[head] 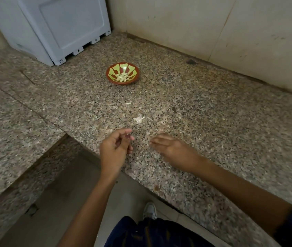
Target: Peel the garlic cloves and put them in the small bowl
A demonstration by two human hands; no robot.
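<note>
Head view, looking down on a speckled granite counter (213, 122). Left hand (115, 148) hovers at the counter's front edge, fingers loosely curled and thumb near the fingertips; whether anything is pinched there cannot be told. Right hand (170, 148), blurred, is held low over the counter with fingers extended and relaxed, gripping nothing. Both forearms reach forward from the lower frame and the hands are just beside each other. Small bowl (123, 73), red-brown with a green pattern, stands well beyond the hands and holds pale peeled garlic cloves (122, 77). Garlic skin scraps (139, 119) lie between bowl and hands.
</note>
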